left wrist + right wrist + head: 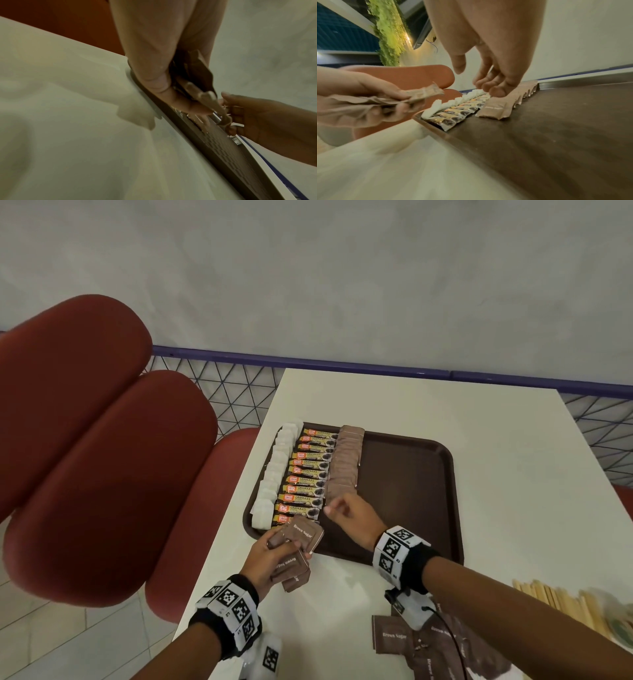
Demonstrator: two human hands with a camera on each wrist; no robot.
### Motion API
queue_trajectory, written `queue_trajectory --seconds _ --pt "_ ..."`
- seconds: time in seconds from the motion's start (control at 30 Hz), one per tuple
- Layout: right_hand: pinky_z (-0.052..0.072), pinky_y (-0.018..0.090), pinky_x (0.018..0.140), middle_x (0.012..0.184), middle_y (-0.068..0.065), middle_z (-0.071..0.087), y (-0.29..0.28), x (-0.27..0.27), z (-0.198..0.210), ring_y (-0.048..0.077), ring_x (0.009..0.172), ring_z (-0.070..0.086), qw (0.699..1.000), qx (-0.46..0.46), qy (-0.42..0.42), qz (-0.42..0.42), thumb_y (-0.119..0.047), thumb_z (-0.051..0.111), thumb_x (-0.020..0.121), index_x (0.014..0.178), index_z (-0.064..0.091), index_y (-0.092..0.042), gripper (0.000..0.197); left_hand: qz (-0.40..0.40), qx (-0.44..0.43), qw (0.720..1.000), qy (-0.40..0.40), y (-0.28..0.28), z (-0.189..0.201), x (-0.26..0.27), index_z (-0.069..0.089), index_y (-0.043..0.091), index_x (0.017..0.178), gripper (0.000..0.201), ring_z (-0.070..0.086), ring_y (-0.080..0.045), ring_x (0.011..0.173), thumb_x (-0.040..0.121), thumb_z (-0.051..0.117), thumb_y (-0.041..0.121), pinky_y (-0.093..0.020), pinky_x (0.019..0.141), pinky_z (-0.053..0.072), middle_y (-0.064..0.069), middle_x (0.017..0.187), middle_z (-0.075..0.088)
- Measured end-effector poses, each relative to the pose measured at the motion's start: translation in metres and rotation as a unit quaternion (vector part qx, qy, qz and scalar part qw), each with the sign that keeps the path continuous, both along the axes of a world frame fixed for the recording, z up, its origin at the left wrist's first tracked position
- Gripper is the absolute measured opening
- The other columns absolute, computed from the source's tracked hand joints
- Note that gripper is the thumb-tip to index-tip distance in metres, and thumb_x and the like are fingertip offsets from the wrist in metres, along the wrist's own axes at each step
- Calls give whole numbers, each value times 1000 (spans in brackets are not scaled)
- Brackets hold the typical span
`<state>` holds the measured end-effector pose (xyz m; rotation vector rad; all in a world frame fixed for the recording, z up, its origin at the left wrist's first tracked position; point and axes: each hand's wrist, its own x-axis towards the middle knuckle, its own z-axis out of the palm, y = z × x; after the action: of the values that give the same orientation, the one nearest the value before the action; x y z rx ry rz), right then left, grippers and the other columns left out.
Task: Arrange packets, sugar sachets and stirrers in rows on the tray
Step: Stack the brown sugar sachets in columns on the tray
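A brown tray [404,481] lies on the white table [496,457]. Along its left side run three rows: white sachets [274,474], coffee granule packets [308,481] and brown sugar sachets [344,463]. My left hand [287,546] grips a bunch of brown sugar sachets [303,534] over the tray's near left corner. In the left wrist view the bunch [197,70] sits between thumb and fingers. My right hand [334,508] hovers just above the near end of the brown sugar row [496,109]. Its fingers [494,92] hang loosely curled and hold nothing.
Loose brown sugar sachets [390,635] lie on the table near my right forearm. Wooden stirrers [561,601] lie at the near right. Red padded seats [102,474] stand left of the table. A blue mesh railing [239,395] runs behind it. The tray's right half [556,121] is bare.
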<state>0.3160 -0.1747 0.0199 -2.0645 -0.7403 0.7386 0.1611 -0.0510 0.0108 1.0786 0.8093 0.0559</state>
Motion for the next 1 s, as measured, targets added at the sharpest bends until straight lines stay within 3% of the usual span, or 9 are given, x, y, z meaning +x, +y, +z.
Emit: queue_trajectory --seconds 0.1,0.17,0.23,0.4,0.5,0.57,0.73,0.83,1.0 --pt "42 19 68 88 -3 56 1 -12 2 8 77 51 996 6 72 57 -33 61 86 103 57 -13 26 -5 -2 1000 -9 -5 2 6 60 9 109 28 70 -22 66 84 59 -4 -31 59 56 -12 82 71" --pt "39 15 63 81 -4 55 2 -16 2 5 70 48 992 9 98 76 -23 64 85 90 56 -17 11 -6 -8 1000 -12 -7 4 9 58 6 114 32 69 -24 71 83 61 -3 -31 61 56 -15 89 69" --pt "37 14 60 72 -7 51 0 -16 2 4 64 45 993 13 100 67 -14 65 84 73 48 -24 22 -5 -16 1000 -14 -8 5 10 57 6 117 34 68 -28 80 84 62 0 -33 65 57 -18 98 67" --pt "41 25 75 86 1 59 -7 2 5 16 82 54 999 -7 35 -23 -13 67 81 69 48 -30 28 -3 -31 999 -24 -7 10 9 59 8 108 21 72 -28 78 88 58 2 -33 66 58 -17 94 70" --pt "38 23 74 88 3 60 -15 19 6 16 82 54 997 -37 -18 -66 -16 66 83 81 57 -20 10 9 -31 999 -24 -2 9 5 58 6 107 19 72 -30 79 88 57 3 -33 65 58 -17 90 70" --pt "40 25 74 95 7 63 -17 28 3 18 83 55 993 -81 -48 -72 -20 65 84 96 62 -14 14 17 -32 999 -22 1 7 1 57 5 108 20 71 -32 79 88 57 3 -34 65 58 -19 90 68" --pt "39 36 100 104 4 55 -11 33 0 27 114 45 979 -171 -83 -68 -28 64 85 110 64 -17 28 25 -38 999 -14 6 5 -2 58 6 107 19 71 -33 80 88 59 8 -36 67 57 -19 91 70" --pt "37 35 101 118 10 56 -2 30 0 27 119 42 972 -210 -99 -44 -32 62 85 115 63 -17 33 31 -44 998 -15 8 5 -4 58 6 108 20 71 -34 78 88 59 9 -36 66 57 -19 89 70" --pt "35 35 98 116 10 60 13 25 -11 27 117 44 945 -275 -175 2 -32 53 90 112 60 -13 30 34 -42 998 -13 13 3 -9 56 6 112 24 71 -33 79 89 59 11 -36 69 57 -19 93 70"
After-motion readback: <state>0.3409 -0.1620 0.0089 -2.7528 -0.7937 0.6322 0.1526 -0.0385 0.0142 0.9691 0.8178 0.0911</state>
